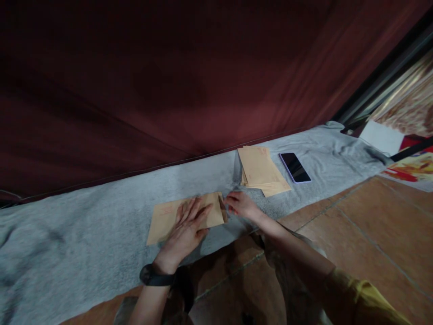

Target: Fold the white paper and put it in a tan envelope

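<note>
A brown paper envelope (165, 219) lies flat on a grey cloth (84, 234) in front of me. My left hand (187, 225), with a black watch on the wrist, rests on the envelope with fingers stretched flat. My right hand (241, 205) is at the envelope's right end, fingers curled and pinching its flap edge. A stack of similar brown envelopes (260, 169) sits further back to the right, apart from both hands.
A dark phone (295, 167) lies face up on the cloth beside the stack. A dark red curtain (169, 81) hangs behind the cloth. Brown tiled floor (372, 225) spreads to the right. White and coloured items (382, 137) sit at the far right.
</note>
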Motion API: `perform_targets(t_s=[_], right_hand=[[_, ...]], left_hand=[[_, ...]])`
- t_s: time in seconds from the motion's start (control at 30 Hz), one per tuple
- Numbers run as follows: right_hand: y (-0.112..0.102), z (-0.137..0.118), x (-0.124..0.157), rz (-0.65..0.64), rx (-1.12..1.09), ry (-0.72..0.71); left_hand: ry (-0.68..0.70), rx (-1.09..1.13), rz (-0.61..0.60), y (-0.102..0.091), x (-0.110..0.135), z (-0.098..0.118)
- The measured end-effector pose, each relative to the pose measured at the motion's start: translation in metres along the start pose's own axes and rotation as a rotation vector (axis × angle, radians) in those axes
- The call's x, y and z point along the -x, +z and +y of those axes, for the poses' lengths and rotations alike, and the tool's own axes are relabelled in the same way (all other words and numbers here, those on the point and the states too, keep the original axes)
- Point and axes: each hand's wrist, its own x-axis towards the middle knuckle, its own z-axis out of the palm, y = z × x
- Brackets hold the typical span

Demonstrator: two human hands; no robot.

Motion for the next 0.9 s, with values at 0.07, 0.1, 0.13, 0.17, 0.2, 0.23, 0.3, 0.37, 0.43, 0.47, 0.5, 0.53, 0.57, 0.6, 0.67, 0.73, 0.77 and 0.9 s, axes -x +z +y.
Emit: perform_targets(t_s=[0.07,0.1,0.13,0.17,0.2,0.23,0.3,0.37,0.43,0.47,0.5,0.53,0.57,0.6,0.67,0.73,0.77,0.9], right_hand=[[-0.002,0.001,-0.005,0.145,0.054,-0.048],[-0.001,0.0,-0.008,0.193,0.091,-0.081],[0.0,0.0,-0.01,0.218,0.132,-0.116],[0.003,0.0,-0.011,0.229,0.177,-0.153],[0.005,-0.001,-0.013,0.233,0.223,-0.192],[0.008,-0.001,-0.014,0.232,0.263,-0.227],[0.011,-0.001,-0.017,0.218,0.294,-0.264],[0.012,-0.001,-0.019,0.212,0.251,-0.256],[0.009,-0.001,-0.021,0.22,0.191,-0.231],[0.007,-0.001,-0.022,0.213,0.134,-0.212],[0.005,-0.001,-0.022,0.195,0.064,-0.19],[0.003,-0.001,-0.022,0.17,-0.005,-0.17],[0.001,-0.001,-0.021,0.135,-0.079,-0.149],[0.0,-0.002,-0.019,0.094,-0.168,-0.123],[-0.002,-0.004,-0.015,0.024,-0.361,-0.063],[-0.003,-0.008,-0.011,-0.022,-0.535,0.001],[-0.002,-0.01,-0.008,-0.041,-0.609,0.036],[0.002,-0.016,-0.001,-0.098,-0.704,0.144]], left_hand=[[0.035,-0.045,0.039,0.002,0.001,0.007],[0.049,-0.068,0.05,0.003,0.001,0.012],[0.056,-0.092,0.06,0.004,0.001,0.017],[0.056,-0.115,0.069,0.006,0.001,0.023],[0.053,-0.135,0.08,0.007,0.0,0.027],[0.056,-0.15,0.089,0.008,0.0,0.032],[0.085,-0.168,0.108,0.01,-0.001,0.037],[0.131,-0.187,0.133,0.007,-0.001,0.039],[0.175,-0.211,0.166,0.001,0.001,0.036],[0.196,-0.219,0.181,-0.003,0.002,0.035],[0.217,-0.22,0.189,-0.007,0.004,0.032],[0.235,-0.217,0.191,-0.011,0.005,0.03],[0.248,-0.211,0.191,-0.015,0.007,0.028],[0.251,-0.208,0.189,-0.018,0.008,0.025],[0.223,-0.209,0.181,-0.022,0.01,0.019],[0.168,-0.199,0.185,-0.023,0.012,0.011],[0.13,-0.185,0.194,-0.022,0.013,0.007],[-0.118,-0.069,0.3,-0.009,0.013,-0.003]])
